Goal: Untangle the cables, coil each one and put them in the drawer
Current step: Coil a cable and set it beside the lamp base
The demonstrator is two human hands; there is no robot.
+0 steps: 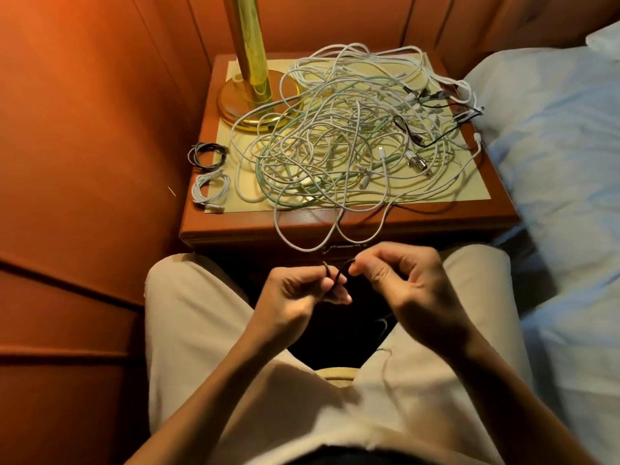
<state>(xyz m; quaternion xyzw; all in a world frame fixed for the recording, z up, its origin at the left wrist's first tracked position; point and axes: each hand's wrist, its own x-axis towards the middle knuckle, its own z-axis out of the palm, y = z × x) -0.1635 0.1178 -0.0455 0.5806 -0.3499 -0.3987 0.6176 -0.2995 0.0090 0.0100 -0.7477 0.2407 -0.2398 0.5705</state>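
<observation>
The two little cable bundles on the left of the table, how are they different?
The dark coil is black and sits farther back; the white coil is pale and sits nearer the front edge. The dark coil looks rounder, the white coil longer. Both are wound up, apart from the big tangle.

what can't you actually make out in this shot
- Dark cable, head view: the left hand and right hand pinch it; fingers and the dark gap between the knees hide its length and ends.
- Drawer: hidden below the nightstand edge by hands and knees; open or shut is unclear.
- Tangled pile: cable count untellable, strands overlap.
- Lamp: top cut off by the frame edge.
</observation>
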